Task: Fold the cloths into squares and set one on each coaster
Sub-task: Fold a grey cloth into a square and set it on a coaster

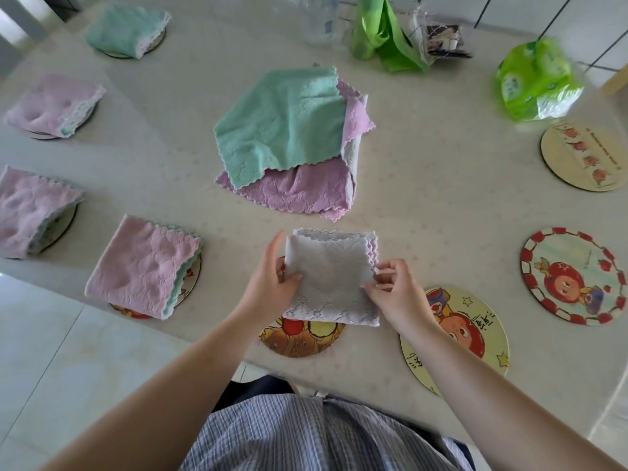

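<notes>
The left hand [272, 283] grips the left edge of a folded grey scalloped-edge microfibre cloth [331, 278], thumb on top and fingers behind, while the right hand [394, 288] pinches the cloth's right edge between thumb and fingertips. The grey square is held just above a round cartoon-printed coaster [302, 338] at the near edge of the pale speckled table [441, 198].

To the right lie three bare round coasters: a yellow one with stars [472, 331] carrying hand-drawn characters too small to read, a red-bordered one [574, 277], and a cream one [584, 156] with a line of tiny, illegible print.

To the left, four folded cloths sit on coasters: three pink [144, 266] [30, 210] [54, 105] and one mint-green [127, 28].

Mid-table rests a loose pile of unfolded cloths, mint-green on top [282, 127] over lilac [299, 192]. Open tabletop separates the pile from the hands.

At the far edge stand a green plastic bag [384, 32] and a green tissue pack [537, 79], its label blurred.
</notes>
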Action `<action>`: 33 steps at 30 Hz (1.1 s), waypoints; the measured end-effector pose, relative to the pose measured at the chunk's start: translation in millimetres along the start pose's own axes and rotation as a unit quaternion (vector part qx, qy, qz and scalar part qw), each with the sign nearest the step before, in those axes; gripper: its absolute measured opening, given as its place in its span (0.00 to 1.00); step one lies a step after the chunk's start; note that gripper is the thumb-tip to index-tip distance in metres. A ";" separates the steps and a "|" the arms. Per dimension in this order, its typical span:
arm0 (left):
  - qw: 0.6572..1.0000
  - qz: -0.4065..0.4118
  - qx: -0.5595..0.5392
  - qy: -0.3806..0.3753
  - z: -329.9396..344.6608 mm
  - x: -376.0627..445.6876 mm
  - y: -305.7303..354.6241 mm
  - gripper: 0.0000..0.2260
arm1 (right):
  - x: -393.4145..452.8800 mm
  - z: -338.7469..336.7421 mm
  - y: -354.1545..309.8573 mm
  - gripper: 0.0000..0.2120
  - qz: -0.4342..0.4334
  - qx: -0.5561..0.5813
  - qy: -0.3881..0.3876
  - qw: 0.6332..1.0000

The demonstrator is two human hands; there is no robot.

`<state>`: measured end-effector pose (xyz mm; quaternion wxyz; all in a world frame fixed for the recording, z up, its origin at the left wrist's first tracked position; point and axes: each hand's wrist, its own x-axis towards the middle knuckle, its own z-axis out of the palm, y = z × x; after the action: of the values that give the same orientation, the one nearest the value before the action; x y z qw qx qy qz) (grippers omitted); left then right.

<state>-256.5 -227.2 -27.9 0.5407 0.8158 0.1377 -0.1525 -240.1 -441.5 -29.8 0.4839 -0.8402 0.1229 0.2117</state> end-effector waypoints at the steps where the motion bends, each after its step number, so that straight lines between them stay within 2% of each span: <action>1: 0.999 0.028 0.025 -0.007 -0.1 0.1 -1.5 0.31 | -1.3 -0.1 -1.7 0.16 -0.009 0.000 -0.005 1.000; 3: 0.996 0.076 0.042 -0.013 0.0 -0.1 -2.4 0.28 | -4.3 -0.6 -3.8 0.18 -0.036 -0.004 -0.003 0.999; 6: 0.993 0.113 0.009 0.000 1.3 -0.3 5.6 0.25 | -10.2 -1.6 -3.1 0.16 -0.105 -0.009 0.021 0.994; 8: 0.995 0.095 -0.018 0.005 2.7 4.2 7.7 0.26 | -11.6 -1.9 -0.9 0.16 -0.133 -0.024 0.030 0.990; 12: 1.000 0.018 -0.023 -0.003 7.0 15.8 4.8 0.27 | -3.8 0.3 4.2 0.18 -0.108 -0.064 0.001 0.992; 17: 1.000 -0.009 -0.014 -0.014 5.7 23.4 3.2 0.34 | 3.2 1.3 5.7 0.20 -0.108 -0.097 -0.013 0.989; 19: 0.996 0.037 0.069 0.035 5.8 20.1 6.0 0.32 | 4.3 1.1 4.8 0.20 -0.117 -0.101 -0.006 0.988; 20: 0.986 0.091 0.126 0.061 6.1 15.4 7.8 0.30 | 4.8 1.1 4.4 0.21 -0.120 -0.102 -0.004 0.988; 22: 0.943 0.210 0.245 0.077 8.0 5.3 10.1 0.24 | 6.1 -0.1 4.0 0.21 -0.118 -0.110 -0.011 0.987; 24: 0.896 0.257 0.361 0.034 12.2 -0.6 7.3 0.23 | 6.2 -0.8 3.7 0.22 -0.120 -0.142 -0.013 0.982; 25: 0.878 0.251 0.408 0.003 14.8 -1.9 5.4 0.24 | 5.8 -0.9 2.5 0.23 -0.135 -0.181 0.003 0.974; 27: 0.863 0.204 0.460 -0.044 18.3 -0.2 -0.1 0.28 | 4.4 1.0 -2.2 0.24 -0.190 -0.285 0.026 0.939; 29: 0.857 0.159 0.485 -0.073 18.9 2.1 -5.6 0.32 | 4.6 5.5 -5.0 0.26 -0.230 -0.368 -0.011 0.901; 31: 0.846 0.139 0.507 -0.088 17.4 3.7 -8.1 0.33 | 6.8 8.4 -0.8 0.29 -0.217 -0.427 -0.057 0.876; 33: 0.836 0.131 0.523 -0.102 16.1 6.1 -8.4 0.34 | 11.0 5.9 6.3 0.30 -0.200 -0.450 -0.069 0.868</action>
<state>-255.8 -238.5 -43.4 0.0598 0.9672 -0.1263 -0.2121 -234.3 -439.5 -42.4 0.0926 -0.9566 -0.1903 0.2001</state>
